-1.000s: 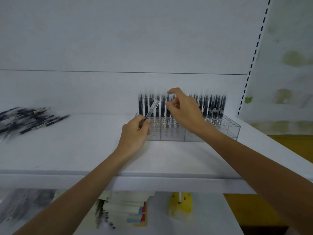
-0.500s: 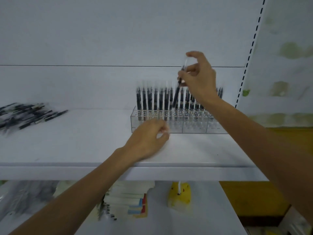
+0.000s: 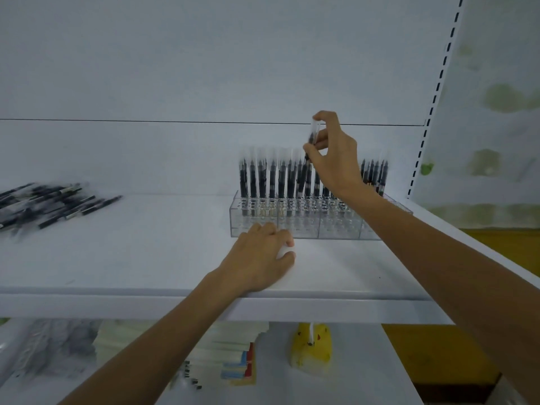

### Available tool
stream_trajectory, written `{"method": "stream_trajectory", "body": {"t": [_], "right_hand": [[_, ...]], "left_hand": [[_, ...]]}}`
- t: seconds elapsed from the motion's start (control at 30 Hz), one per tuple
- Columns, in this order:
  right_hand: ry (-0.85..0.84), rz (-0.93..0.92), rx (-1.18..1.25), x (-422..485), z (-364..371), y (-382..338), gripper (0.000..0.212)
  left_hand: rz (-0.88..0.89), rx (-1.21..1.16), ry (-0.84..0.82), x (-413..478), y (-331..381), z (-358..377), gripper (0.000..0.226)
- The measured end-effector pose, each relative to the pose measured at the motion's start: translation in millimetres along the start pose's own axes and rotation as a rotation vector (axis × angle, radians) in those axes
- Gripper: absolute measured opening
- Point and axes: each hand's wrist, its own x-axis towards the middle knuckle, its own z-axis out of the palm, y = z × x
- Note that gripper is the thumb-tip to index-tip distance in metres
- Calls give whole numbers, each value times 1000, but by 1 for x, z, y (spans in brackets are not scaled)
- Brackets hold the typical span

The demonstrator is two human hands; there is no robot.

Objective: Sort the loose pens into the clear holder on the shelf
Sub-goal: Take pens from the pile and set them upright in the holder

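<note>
A clear holder point(image 3: 304, 226) stands on the white shelf point(image 3: 146, 258), right of centre, with several black pens upright in its back rows. My right hand point(image 3: 334, 157) is above the holder and pinches a black pen point(image 3: 312, 138) with a clear cap, held nearly upright over the standing pens. My left hand point(image 3: 260, 257) rests on the shelf just in front of the holder's left end, fingers loosely curled, holding nothing. A pile of loose pens point(image 3: 43, 203) lies at the far left of the shelf.
A slotted upright point(image 3: 432, 106) bounds the shelf on the right. On the lower shelf lie a stack of notebooks point(image 3: 181, 352), a yellow object point(image 3: 311, 347) and clear bags point(image 3: 49, 349).
My right hand took the pen from my left hand and raised it over the holder. My left hand dropped to the shelf in front of the holder, holding nothing.
</note>
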Motion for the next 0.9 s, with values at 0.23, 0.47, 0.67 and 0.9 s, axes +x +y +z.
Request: {"method": "stream_trajectory", "body": {"t": [0.23,0.47,0.67,0.9], "right_hand": [[-259,93,-188,-12,6,4,42],[-196,51,-396,-17,3,-13,52],[-146,-6,-267,-6,27,-74,60],[-273,-27,59,-22,162,-194,53]], "left_hand": [[19,-1,42,1,-2,3,32],[51,-96,69,6,-12,2,27],[4,-212,232,-30,-69,-32,21],[-282,-127,359,-134,-209,-123,15]]}}
